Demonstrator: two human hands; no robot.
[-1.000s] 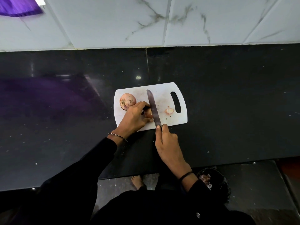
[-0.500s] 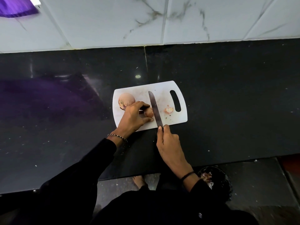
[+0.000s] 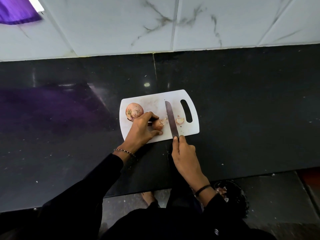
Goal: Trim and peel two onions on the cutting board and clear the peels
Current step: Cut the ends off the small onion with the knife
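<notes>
Landmark: the white cutting board [image 3: 155, 103] lies on the black countertop [image 3: 242, 104], its handle slot to your right.
Left hand: your left hand [image 3: 140, 130] is on the board's near left part and pins the small onion [image 3: 158, 125] between thumb and fingers.
Right hand: your right hand [image 3: 184, 153] sits just off the board's near edge, wrapped round the handle of the knife [image 3: 171, 118], with the index finger along the top of the blade.
Knife: the blade runs from the near edge toward the far edge across the middle of the board, just beside the small onion's tufted tip. You cannot tell from here whether it touches.
Large onion: the large onion [image 3: 134, 111] rests at the board's far left corner with its dry skin on, just beyond your left knuckles.
Trimmed scrap: one trimmed scrap [image 3: 179, 120] lies on the board between the blade and the handle slot.
Bin: a dark bin [image 3: 232, 196] with scraps in it stands on the floor below the counter, nearer you than the board and to its right.
Step in hand: by the look of it, you are trimming an end of the small onion; peeling has not begun on either one.
Next move: set the edge just inside the tip and press straight down. Keep your left fingertips tucked back, since they sit close to the blade.
</notes>
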